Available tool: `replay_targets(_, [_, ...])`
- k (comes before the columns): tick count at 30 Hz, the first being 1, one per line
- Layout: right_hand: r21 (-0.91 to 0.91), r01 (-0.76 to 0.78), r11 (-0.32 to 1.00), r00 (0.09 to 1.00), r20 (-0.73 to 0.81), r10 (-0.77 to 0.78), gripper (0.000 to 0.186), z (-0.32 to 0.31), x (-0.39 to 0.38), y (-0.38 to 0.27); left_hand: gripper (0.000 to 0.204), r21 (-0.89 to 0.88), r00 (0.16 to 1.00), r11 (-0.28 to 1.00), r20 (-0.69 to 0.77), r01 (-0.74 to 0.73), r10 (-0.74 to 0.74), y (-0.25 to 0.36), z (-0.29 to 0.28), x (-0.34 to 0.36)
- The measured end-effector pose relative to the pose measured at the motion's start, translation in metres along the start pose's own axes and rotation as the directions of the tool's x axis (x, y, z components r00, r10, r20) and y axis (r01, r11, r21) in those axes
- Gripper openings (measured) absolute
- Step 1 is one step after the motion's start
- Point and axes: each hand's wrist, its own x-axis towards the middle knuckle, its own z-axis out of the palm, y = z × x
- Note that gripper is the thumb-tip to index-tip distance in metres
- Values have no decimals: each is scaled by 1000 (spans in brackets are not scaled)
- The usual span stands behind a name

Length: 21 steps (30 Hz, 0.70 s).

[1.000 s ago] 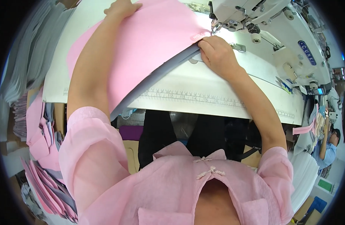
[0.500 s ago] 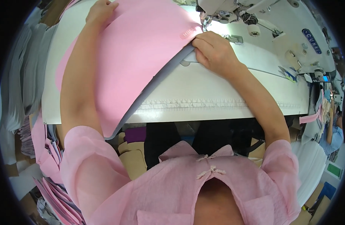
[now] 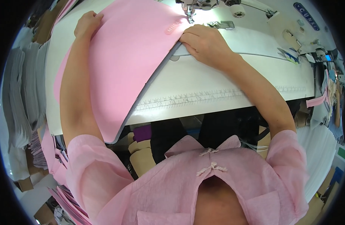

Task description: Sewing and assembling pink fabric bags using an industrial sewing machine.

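A large pink fabric panel [image 3: 120,71] with a grey underside lies across the white sewing table, its near corner hanging past the front edge. My left hand [image 3: 88,24] is closed at the panel's far left edge, fingers curled and partly hidden. At the panel's right edge, my right hand [image 3: 206,43] pinches the cloth just below the presser foot [image 3: 190,17] of a sewing machine. A small raised label [image 3: 173,28] sits on the pink side, close to the foot. The lamp's glare washes out the cloth around the needle.
A printed ruler strip [image 3: 187,99] runs along the table front. Small snips [image 3: 289,55] lie on the right, near the machine body. Grey cut pieces [image 3: 20,93] are stacked at the left, with pink pieces [image 3: 69,202] below. Another person's arm shows at the far right.
The whole view has tilted and shifted, so the machine sits higher and further left. Both hands keep their places on the panel; any cloth movement is slight.
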Motion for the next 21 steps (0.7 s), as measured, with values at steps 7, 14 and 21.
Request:
replay_targets(7, [18,-135,991,990,34,134,27,-4,-9,-23,23,-196,594,567,-387,-800,705,50,-7,-47])
replay_targets(14, [43,-165,985,986,25,164,40,-8,-13,-30,22,-227,286,225,-291,-948,913,111,7,-128])
replay_targets(21, [89,-270,959,937,255,240,45,-17,-9,-34,22,-131,220,188,-296,-973,930,107,17,-122])
